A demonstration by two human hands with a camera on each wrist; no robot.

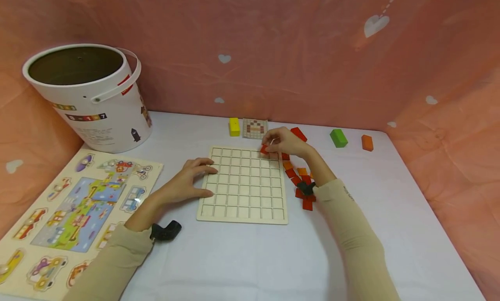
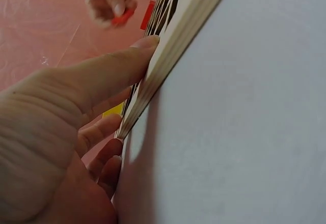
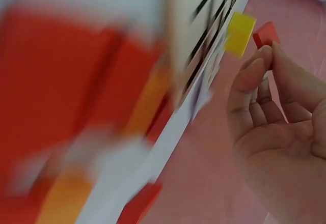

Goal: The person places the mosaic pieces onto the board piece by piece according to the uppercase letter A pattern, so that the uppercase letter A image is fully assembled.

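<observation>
My right hand (image 1: 284, 141) pinches one small red tile (image 1: 264, 149) between thumb and fingertips, and it hangs just over the far right corner of the wooden grid board (image 1: 244, 184), about the top row, second cell in from the right edge. The cell lies straight below the tile, on the side of my fingers nearest me; whether the tile touches the wood yet I cannot tell. In the right wrist view the same red tile (image 3: 266, 33) sits at my fingertips (image 3: 252, 74), flat and roughly square, so it has no long axis to speak of.

My left hand (image 1: 187, 184) lies flat on the board's left edge, fingers straight and spread, thumb (image 2: 109, 71) pressed against the side of the board. The right hand is the nearer one to the loose pile of tiles (image 1: 300, 179), which lies just beside the board's right edge, under my right wrist: I count around nine, red and orange, some hidden.

Beyond: one yellow block (image 1: 234, 126), one pattern card (image 1: 254, 128), one green block (image 1: 338, 138), one orange block (image 1: 367, 142), one red block (image 1: 298, 133) behind my hand. Far left, one white bucket (image 1: 87, 97) and one vehicle puzzle board (image 1: 74, 214)
</observation>
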